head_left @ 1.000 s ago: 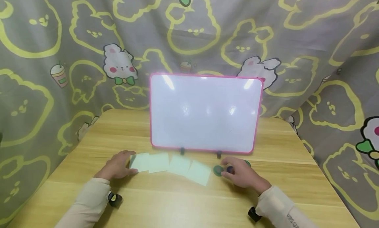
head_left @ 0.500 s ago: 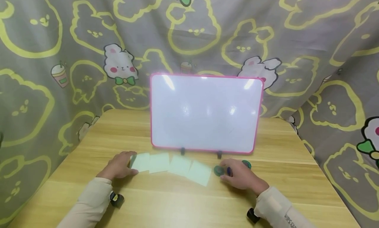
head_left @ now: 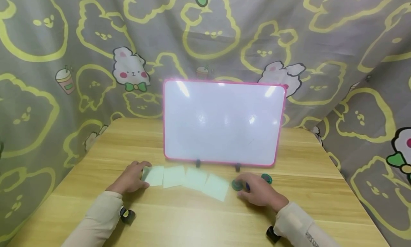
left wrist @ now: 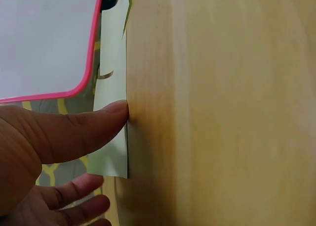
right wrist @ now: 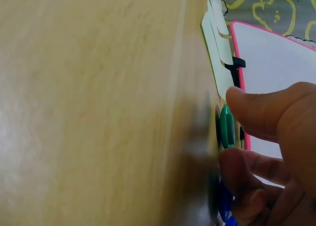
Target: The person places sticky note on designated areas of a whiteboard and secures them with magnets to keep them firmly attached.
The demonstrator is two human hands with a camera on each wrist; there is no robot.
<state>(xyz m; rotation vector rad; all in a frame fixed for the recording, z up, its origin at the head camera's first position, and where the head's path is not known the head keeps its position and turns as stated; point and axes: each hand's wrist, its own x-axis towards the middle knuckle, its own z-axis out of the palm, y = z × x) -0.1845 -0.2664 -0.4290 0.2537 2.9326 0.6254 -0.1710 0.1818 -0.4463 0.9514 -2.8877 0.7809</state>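
Observation:
Several square pale green paper notes (head_left: 194, 178) lie in a slightly overlapping row on the table. At the row's left end, my left hand (head_left: 131, 177) spans the outermost note (head_left: 153, 175); its thumb (left wrist: 89, 132) touches the near edge and the other fingers are stretched out, apart from the thumb. My right hand (head_left: 260, 190) hovers low over round magnet-like discs. Its thumb and forefinger are spread on either side of a green disc (right wrist: 227, 127), without visibly pinching it. A blue disc (right wrist: 225, 201) is partly hidden under the fingers, and another green disc (head_left: 266, 178) lies behind the hand.
A whiteboard (head_left: 223, 122) with a pink frame stands upright behind the notes on small black feet (head_left: 238, 167). Wood-grain table (head_left: 192, 222) extends in front of both hands. A patterned grey curtain (head_left: 154, 33) hangs around the back and sides.
My right hand has shifted a little left toward the left-hand green disc, uncovering more of the other green one. The two left notes have slid slightly right with my left hand.

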